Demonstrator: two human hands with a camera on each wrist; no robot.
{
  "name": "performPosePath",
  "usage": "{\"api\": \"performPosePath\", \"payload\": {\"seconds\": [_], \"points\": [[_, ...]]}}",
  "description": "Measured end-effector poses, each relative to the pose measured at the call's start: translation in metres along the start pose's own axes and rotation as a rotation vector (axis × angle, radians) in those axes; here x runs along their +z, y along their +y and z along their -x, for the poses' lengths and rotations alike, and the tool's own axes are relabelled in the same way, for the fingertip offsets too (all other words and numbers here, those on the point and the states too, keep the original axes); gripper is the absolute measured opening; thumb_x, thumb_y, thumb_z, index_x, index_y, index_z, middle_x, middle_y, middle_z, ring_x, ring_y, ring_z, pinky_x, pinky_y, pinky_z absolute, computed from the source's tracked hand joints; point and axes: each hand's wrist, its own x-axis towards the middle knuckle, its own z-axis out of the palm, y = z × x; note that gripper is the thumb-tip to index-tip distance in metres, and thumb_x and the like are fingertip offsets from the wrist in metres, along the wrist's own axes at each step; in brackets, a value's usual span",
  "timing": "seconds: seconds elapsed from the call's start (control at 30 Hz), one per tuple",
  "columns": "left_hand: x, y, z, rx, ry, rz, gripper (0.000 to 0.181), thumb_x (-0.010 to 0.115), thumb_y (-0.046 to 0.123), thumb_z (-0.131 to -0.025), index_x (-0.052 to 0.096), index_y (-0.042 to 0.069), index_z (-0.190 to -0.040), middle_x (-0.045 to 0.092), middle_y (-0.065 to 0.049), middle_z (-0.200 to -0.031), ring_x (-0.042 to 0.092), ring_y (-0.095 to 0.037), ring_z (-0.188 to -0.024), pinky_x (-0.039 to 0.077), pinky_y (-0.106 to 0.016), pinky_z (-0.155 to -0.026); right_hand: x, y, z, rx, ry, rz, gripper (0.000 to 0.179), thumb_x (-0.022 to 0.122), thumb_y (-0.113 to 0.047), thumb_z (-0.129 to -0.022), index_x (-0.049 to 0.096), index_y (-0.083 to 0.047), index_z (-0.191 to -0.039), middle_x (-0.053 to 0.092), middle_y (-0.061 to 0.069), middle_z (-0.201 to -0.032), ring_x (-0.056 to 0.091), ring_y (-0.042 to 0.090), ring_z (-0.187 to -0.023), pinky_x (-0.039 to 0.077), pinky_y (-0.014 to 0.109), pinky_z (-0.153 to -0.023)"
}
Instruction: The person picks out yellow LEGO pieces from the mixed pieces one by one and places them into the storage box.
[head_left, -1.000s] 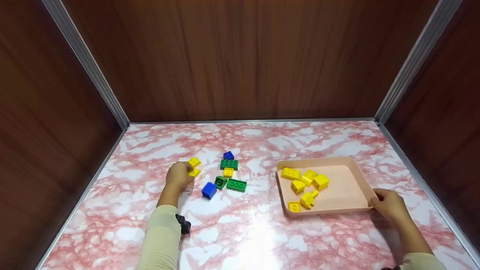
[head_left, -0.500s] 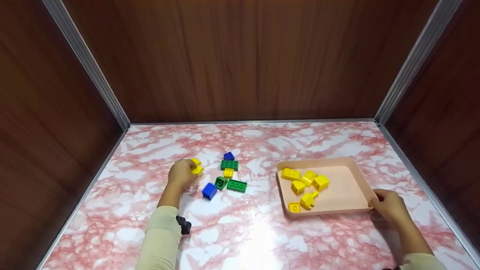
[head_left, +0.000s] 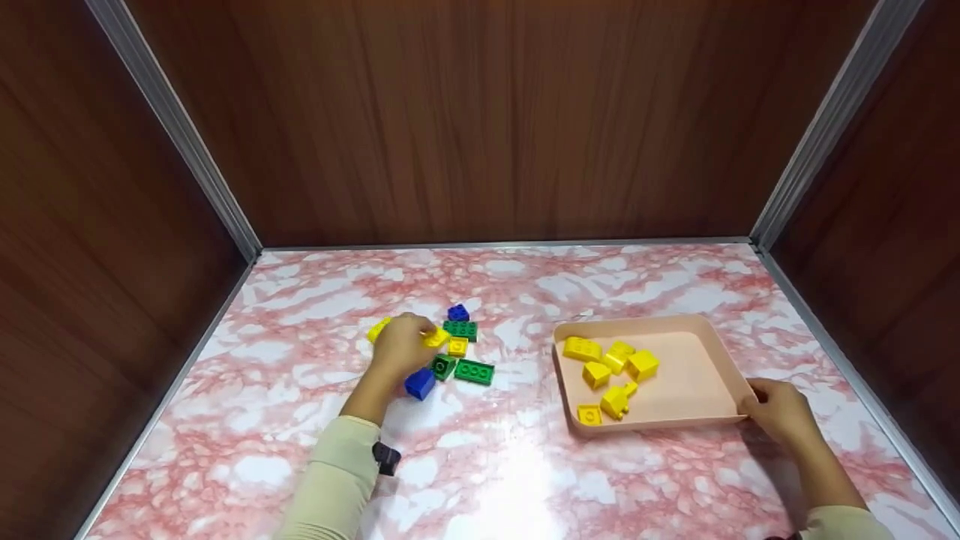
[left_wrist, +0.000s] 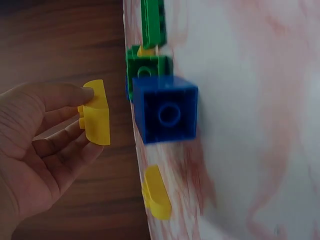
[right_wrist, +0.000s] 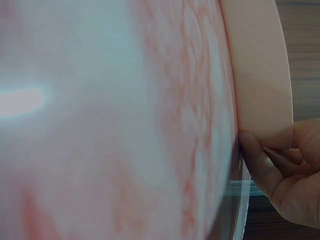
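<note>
My left hand (head_left: 403, 345) is over the blocks on the left side of the table. It pinches a yellow toy block (left_wrist: 99, 119) with curved ends between thumb and fingers, raised off the table in the left wrist view. A similar yellow block (head_left: 378, 328) lies just left of this hand, partly covered by it. To its right are a small yellow block (head_left: 457, 346), green blocks (head_left: 474, 372) and blue blocks (head_left: 419, 383). My right hand (head_left: 784, 409) grips the near right corner of a peach tray (head_left: 701, 375), thumb at the rim.
Several yellow blocks (head_left: 616, 401) lie in the left part of the tray. The table (head_left: 480, 465) has a pink and white marbled top. Brown wood-look panels (head_left: 495, 120) with metal edging stand at the back and both sides.
My left hand has lifted one yellow block and carried it to the right, leaving the other yellow block behind on the table. The right hand and tray stay where they were.
</note>
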Motion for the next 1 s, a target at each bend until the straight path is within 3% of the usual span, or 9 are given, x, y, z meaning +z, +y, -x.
{"api": "performPosePath", "payload": {"seconds": [0.3,0.57,0.83,1.0], "points": [[0.018,0.037,0.002,0.278,-0.043,-0.029,0.025,0.075,0.020,-0.081,0.075,0.004,-0.100,0.069,-0.009,-0.098,0.063,-0.025,-0.093,0.052,-0.041,-0.083,0.000,-0.001,-0.001,0.011,-0.014,0.005,0.036,0.056,0.000,-0.083,0.060,0.016,-0.115,0.068,0.022,-0.090,0.059,0.025,-0.079,0.047,0.040,-0.073],[0.035,0.069,0.001,0.440,-0.057,-0.095,0.025,0.077,0.017,-0.076,0.075,0.007,-0.098,0.070,-0.005,-0.097,0.065,-0.022,-0.092,0.053,-0.036,-0.081,-0.001,-0.001,-0.001,0.048,-0.038,-0.004,0.037,0.055,-0.001,-0.086,0.058,0.017,-0.117,0.067,0.023,-0.092,0.061,0.026,-0.079,0.047,0.039,-0.072],[0.058,0.103,-0.001,0.495,-0.101,-0.155,0.024,0.077,0.023,-0.077,0.076,0.012,-0.098,0.067,0.000,-0.092,0.063,-0.016,-0.082,0.052,-0.028,-0.074,0.000,-0.003,0.001,0.085,-0.065,-0.067,0.041,0.052,-0.001,-0.087,0.053,0.020,-0.122,0.068,0.025,-0.091,0.067,0.021,-0.066,0.048,0.024,-0.062],[0.069,0.124,-0.003,0.566,-0.141,-0.139,0.022,0.078,0.027,-0.079,0.076,0.013,-0.096,0.066,0.001,-0.089,0.060,-0.015,-0.077,0.050,-0.027,-0.068,-0.001,-0.004,0.000,0.083,-0.057,-0.058,0.041,0.053,-0.001,-0.086,0.054,0.019,-0.122,0.068,0.024,-0.089,0.066,0.021,-0.066,0.048,0.025,-0.062]]}}
